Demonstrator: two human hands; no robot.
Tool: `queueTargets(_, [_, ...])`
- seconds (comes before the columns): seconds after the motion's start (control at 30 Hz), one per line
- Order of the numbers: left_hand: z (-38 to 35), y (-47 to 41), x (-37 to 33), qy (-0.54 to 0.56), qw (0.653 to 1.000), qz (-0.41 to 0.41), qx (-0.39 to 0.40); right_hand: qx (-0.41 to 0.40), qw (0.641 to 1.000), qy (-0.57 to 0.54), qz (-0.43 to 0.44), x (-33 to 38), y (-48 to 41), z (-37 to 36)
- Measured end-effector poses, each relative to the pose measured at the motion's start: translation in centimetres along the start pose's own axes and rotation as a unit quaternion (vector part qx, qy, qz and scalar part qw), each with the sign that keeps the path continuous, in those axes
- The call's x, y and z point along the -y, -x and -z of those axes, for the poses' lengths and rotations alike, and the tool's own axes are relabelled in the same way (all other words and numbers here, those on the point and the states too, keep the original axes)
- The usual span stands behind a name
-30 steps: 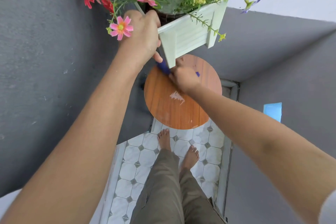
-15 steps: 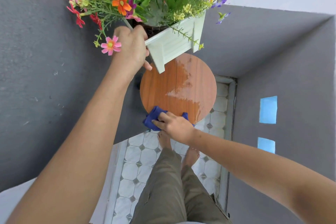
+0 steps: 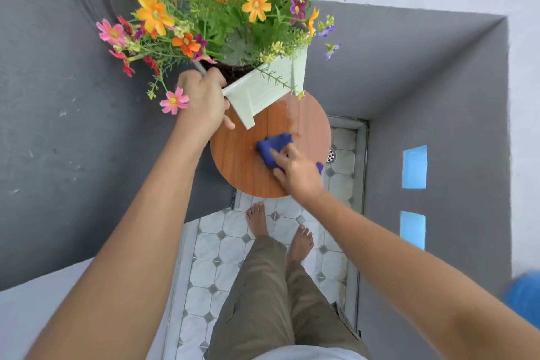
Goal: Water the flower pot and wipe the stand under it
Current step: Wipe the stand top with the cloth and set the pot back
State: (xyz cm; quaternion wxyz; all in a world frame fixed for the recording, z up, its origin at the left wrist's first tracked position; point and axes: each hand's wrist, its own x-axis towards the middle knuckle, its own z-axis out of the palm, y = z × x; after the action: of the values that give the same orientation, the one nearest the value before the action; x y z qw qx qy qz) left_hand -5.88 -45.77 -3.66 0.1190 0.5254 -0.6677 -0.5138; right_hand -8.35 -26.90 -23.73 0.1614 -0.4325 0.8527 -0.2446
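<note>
1. Here, the white slatted wooden flower pot (image 3: 270,88), crowded with orange, pink and purple blooms, hung tilted in the air above the 12 o'clock edge of the round brown wood-grain stand (image 3: 242,164), clear of its top.
2. It looked top-heavy and fairly weighty, judging by the dark soil at its rim and the wide spray of stems. The walls seemed stiff, so the rim corner or the base would be the sound places to hold, while the flowers seemed too frail to bear any grip.
3. The left hand (image 3: 204,102) was clenched on the pot's rim corner at the pot's 9 o'clock side, carrying it alone. A one-handed hold on a tilted pot could, I judged, spill soil or water.
4. The stand's top appeared smooth and hard, with a wet patch (image 3: 287,114) near its 1 o'clock edge, so it probably ran slippery there.
5. The crumpled dark blue cloth (image 3: 274,147) lay soft and bunched just right of the stand's centre, touching the top.
6. The right hand (image 3: 295,169) pressed on the cloth from the 4 o'clock side, fingers (image 3: 279,155) spread flat over it and holding it down.
7. Beyond the stand, at 6 o'clock, bare feet (image 3: 277,228) stood on white octagonal floor tiles (image 3: 210,245) between grey walls (image 3: 58,126).
</note>
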Motion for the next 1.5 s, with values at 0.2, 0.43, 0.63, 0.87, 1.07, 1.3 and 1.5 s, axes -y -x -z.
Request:
queueTargets(0.2, [-0.9, 0.3, 2.5, -0.016, 0.999, 0.01, 0.029, 0.166, 0.977, -0.012, 0.136, 0.5, 7.3, -2.3])
queueTargets(0.43, [-0.8, -0.1, 6.1, -0.094, 0.993, 0.003, 0.067, 0.038, 0.994, -0.095, -0.026, -3.2, 4.4, 1.9])
queueTargets(0.63, [-0.7, 0.0, 8.0, -0.123, 0.988, 0.004, 0.096, -0.09, 0.953, -0.105, -0.268, -7.3, 0.2, 6.4])
queueTargets(0.87, [-0.1, -0.6, 10.4, -0.153, 0.98, -0.014, 0.128, -0.149, 0.911, -0.152, -0.352, -9.3, 1.5, 8.2])
queueTargets(1.07, [0.4, -0.1, 12.2, -0.196, 0.969, -0.019, 0.147, -0.133, 0.915, -0.182, -0.334, -6.0, 6.3, 7.7])
queueTargets(1.3, [0.8, -0.3, 12.7, -0.303, 0.944, -0.009, 0.127, -0.148, 0.873, -0.302, -0.353, -1.7, 9.8, 7.2])
queueTargets(1.5, [1.9, 1.9, 11.5, -0.351, 0.923, -0.033, 0.157, -0.176, 0.855, -0.311, -0.375, 1.1, 11.5, 8.0])
